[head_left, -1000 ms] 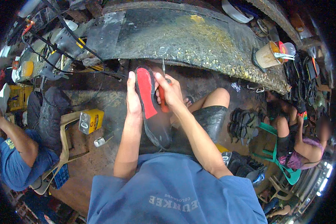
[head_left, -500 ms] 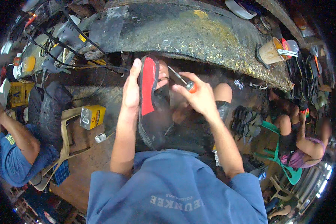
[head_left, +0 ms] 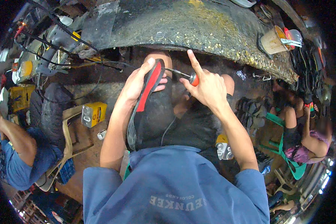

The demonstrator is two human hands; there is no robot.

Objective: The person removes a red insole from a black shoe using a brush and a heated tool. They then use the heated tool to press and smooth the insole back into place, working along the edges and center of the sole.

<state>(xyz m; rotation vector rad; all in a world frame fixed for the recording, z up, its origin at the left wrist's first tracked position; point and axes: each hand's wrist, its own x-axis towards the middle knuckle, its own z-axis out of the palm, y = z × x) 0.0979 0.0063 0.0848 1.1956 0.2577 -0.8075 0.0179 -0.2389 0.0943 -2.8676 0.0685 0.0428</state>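
My left hand (head_left: pixel 135 83) is closed around a black shoe sole (head_left: pixel 152 83) with a red strip along its face, thumb near the upper end and fingers behind. The sole stands tilted over my lap, its lower end near my shirt. In my right hand (head_left: pixel 211 87) is an awl (head_left: pixel 193 78) with an orange-red handle and a thin metal shaft. Its shaft points left and its tip meets, or nearly meets, the sole's right edge near the top; contact is hard to tell. My right index finger is stretched out upward, while the other fingers wrap the handle.
A worn workbench (head_left: pixel 164 28) lies ahead, with a power tool (head_left: pixel 59 39) and cables at left and a stained bucket (head_left: pixel 274 40) at right. A yellow can (head_left: pixel 94 114) stands left of me. People sit on both sides, one on a green chair (head_left: pixel 278 147).
The sole has turned to a narrower, more slanted view. My right hand has brought the awl's tip to the sole's edge, and my index finger has straightened upward.
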